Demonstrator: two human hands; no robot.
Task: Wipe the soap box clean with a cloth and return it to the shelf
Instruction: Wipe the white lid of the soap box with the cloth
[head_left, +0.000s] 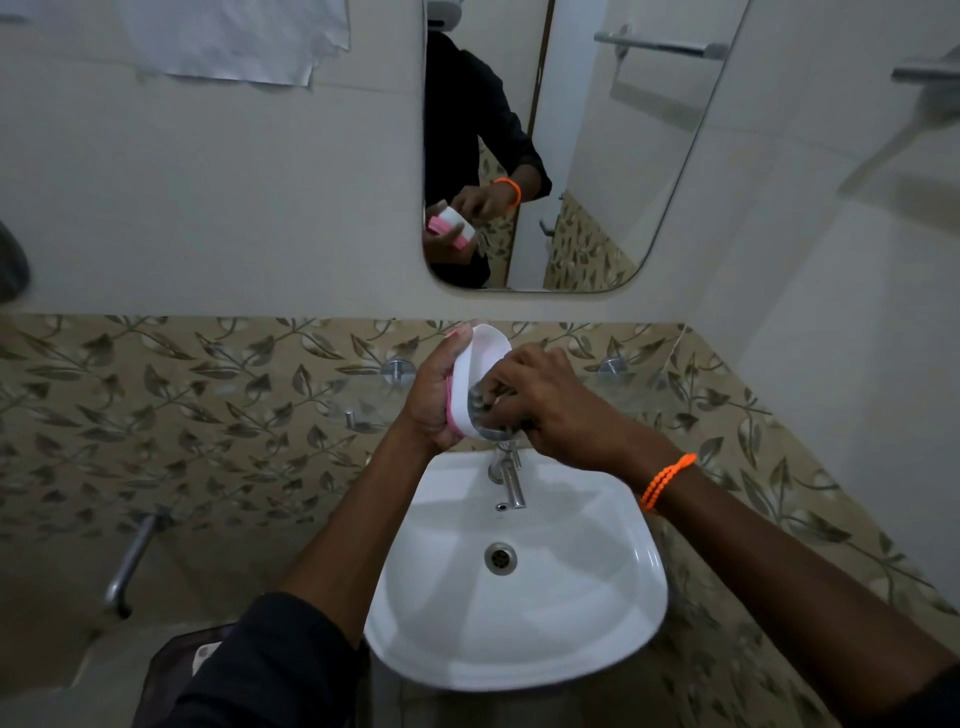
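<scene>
The soap box (475, 371) is white with a pink base edge, held tilted on its side above the tap, its hollow facing right. My left hand (431, 402) grips it from the left and behind. My right hand (545, 402) has its fingers pushed into the hollow, bunched around a small grey cloth (485, 408) that is mostly hidden by the fingers. A glass shelf (363, 400) on metal pegs runs along the patterned tiles behind the hands; it is faint and partly covered by them.
A white basin (571, 613) with a chrome tap (511, 480) lies directly below the hands. The mirror (597, 156) above reflects the person and the box. A metal pipe (130, 561) sticks out at lower left, and a towel rail (924, 73) at upper right.
</scene>
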